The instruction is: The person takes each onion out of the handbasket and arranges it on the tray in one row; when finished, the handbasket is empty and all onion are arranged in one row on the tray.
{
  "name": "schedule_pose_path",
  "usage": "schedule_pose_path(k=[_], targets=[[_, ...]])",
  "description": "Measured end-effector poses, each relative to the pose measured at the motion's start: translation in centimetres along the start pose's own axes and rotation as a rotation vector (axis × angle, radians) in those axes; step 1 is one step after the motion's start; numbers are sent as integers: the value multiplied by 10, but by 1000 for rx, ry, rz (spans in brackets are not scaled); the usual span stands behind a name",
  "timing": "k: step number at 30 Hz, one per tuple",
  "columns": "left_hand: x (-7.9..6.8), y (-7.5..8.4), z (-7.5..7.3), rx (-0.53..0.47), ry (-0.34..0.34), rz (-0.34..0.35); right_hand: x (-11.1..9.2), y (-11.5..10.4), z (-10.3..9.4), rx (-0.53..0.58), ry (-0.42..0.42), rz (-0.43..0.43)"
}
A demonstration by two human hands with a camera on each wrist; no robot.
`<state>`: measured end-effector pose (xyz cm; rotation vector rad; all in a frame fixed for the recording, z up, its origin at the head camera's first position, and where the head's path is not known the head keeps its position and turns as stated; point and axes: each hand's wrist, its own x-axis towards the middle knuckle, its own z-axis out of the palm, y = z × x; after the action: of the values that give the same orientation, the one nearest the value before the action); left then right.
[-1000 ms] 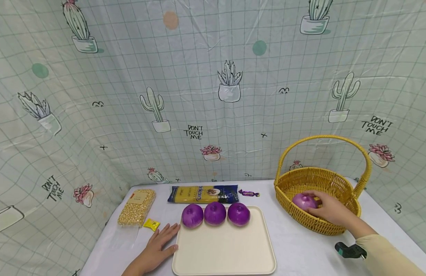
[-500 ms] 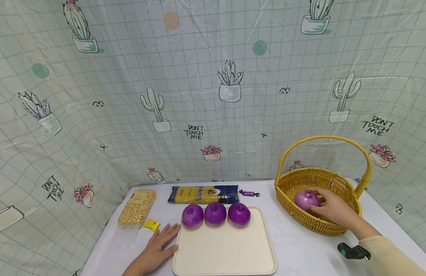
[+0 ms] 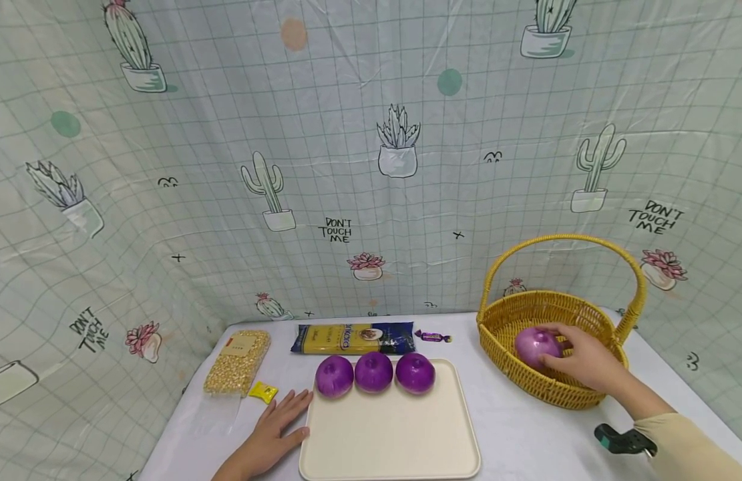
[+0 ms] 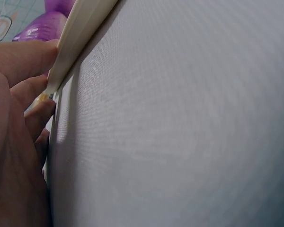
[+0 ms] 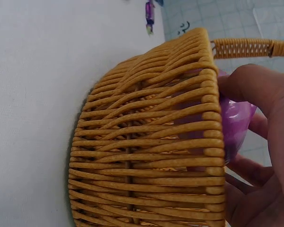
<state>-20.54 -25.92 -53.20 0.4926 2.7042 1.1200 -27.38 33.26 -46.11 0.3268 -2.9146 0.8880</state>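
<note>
My right hand (image 3: 581, 357) grips a purple onion (image 3: 534, 346) inside the yellow wicker basket (image 3: 563, 401), thumb on the near side and fingers over the far side. In the right wrist view the basket's woven wall (image 5: 146, 142) hides the lower part of that onion (image 5: 239, 123). My left hand (image 3: 271, 431) lies flat on the table with straight fingers, its fingertips and thumb at the left rim of the cream tray (image 3: 389, 447). Three darker purple onions (image 3: 373, 372) stand in a row along the tray's far edge. The left wrist view shows fingers (image 4: 28, 59) touching the tray's rim (image 4: 80, 38).
Behind the tray lies a yellow and blue pasta packet (image 3: 352, 339), with a purple-wrapped candy (image 3: 433, 337) to its right. A bag of corn kernels (image 3: 237, 364) and a small yellow packet (image 3: 264, 392) lie at the left. The basket's tall handle (image 3: 563, 237) arches above it.
My right hand and the onion in it have shifted slightly to the right within the basket. The left hand, tray and three onions have stayed in place.
</note>
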Motion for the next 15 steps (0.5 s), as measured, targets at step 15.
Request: schedule_pose_path(k=[15], targets=[[1,0,1,-10,4,-16,-6,-20,-10,14,21,-32]])
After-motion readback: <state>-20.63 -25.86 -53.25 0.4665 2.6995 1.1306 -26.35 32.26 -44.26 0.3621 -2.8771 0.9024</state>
